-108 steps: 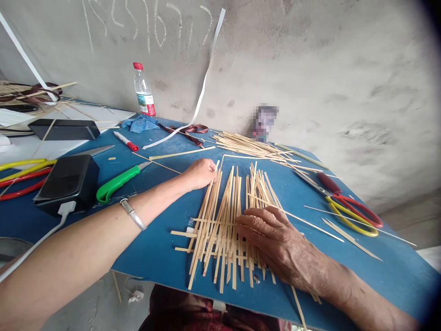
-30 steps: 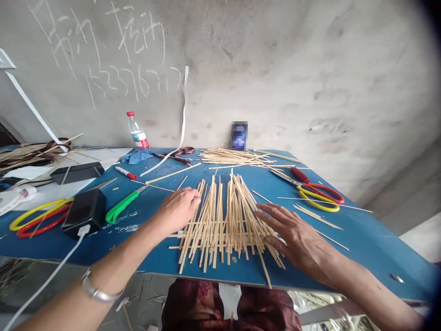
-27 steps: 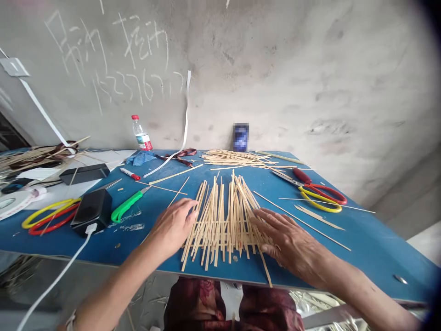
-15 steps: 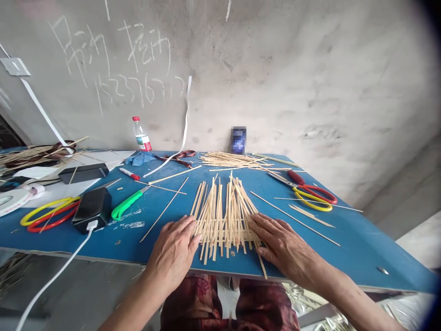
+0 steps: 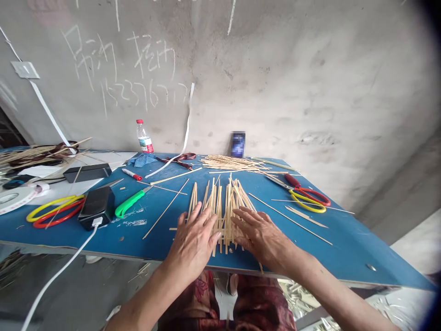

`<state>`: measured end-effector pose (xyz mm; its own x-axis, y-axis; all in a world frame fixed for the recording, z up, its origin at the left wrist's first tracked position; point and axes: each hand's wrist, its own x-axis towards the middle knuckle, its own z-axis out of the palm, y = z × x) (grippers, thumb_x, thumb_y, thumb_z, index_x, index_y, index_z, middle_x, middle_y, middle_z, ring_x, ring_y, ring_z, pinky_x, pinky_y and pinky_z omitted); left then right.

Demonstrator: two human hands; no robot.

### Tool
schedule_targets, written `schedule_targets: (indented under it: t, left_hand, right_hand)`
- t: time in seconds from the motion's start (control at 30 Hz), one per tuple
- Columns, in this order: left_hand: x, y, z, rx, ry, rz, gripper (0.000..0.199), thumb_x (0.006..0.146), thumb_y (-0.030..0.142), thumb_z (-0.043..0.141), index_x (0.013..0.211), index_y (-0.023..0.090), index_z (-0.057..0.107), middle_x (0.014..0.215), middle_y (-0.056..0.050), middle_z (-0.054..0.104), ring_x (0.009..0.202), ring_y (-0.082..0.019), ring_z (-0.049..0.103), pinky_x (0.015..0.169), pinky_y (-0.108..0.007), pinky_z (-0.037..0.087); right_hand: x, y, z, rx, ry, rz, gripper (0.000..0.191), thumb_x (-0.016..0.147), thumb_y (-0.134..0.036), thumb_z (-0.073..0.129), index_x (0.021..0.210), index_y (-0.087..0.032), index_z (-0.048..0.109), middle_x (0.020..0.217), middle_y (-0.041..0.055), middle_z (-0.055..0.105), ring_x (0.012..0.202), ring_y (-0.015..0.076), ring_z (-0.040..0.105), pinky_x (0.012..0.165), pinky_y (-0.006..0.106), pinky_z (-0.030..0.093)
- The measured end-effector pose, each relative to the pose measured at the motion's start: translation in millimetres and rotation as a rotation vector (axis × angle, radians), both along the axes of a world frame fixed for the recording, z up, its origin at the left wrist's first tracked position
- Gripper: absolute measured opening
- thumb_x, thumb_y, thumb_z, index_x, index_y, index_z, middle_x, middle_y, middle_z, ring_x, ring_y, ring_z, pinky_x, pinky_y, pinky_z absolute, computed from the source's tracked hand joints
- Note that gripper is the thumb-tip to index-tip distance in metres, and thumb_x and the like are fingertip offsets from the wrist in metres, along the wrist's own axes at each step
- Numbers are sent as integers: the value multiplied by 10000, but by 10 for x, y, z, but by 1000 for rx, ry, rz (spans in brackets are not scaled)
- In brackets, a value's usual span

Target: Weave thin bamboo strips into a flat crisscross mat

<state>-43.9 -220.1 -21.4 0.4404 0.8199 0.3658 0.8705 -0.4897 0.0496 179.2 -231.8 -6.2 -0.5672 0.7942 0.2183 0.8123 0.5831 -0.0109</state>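
Observation:
Many thin pale strips (image 5: 228, 202) lie fanned on the blue table near its front edge, with a few strips crossing them sideways lower down. My left hand (image 5: 195, 239) rests over the left part of the fan, fingers spread, palm down. Over the right part lies my right hand (image 5: 262, 232), its fingers extended and slightly apart. Both hands cover portions of the strips, and neither is closed round anything.
Red-and-yellow scissors (image 5: 310, 197) lie at the right, near loose strips. To the left are a green-handled knife (image 5: 131, 203), a black box (image 5: 96, 204) with a white cable, and a marker (image 5: 131, 174). Behind lie more strips (image 5: 234, 163) and a bottle (image 5: 144, 138).
Both hands have moved inward from the sides of the fan onto the strips. The fingers of my left hand have spread wider. The camera view has shifted slightly.

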Motion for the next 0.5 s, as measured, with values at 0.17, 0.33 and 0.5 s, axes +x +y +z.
schedule_targets:
  t: [0.17,0.33,0.5]
  left_hand:
    - [137,60,29,-87,23,-44,346,949,342,482,1268,298,607,1493,-77,463,1408,-387,329,1001,-635,397]
    - [143,88,-2,-62,58,-37,331,949,332,481,1251,298,610,1479,-95,471,1381,-376,368,1010,-626,392]
    - [199,136,28,-17,130,-39,319,938,351,508,1225,282,630,1526,-137,392,1419,-425,285,984,-709,364]
  right_hand:
    - [-190,29,-41,9,21,36,412,1016,-361,419,1394,-209,485,1433,135,506,1338,311,430,1019,595,417]
    - [-171,17,-78,38,45,43,401,1018,-355,417,1378,-195,492,1405,134,523,1314,295,447,1028,544,406]
    - [-173,19,-85,44,59,41,393,1024,-368,393,1356,-192,509,1371,136,543,1283,283,470,1016,517,400]
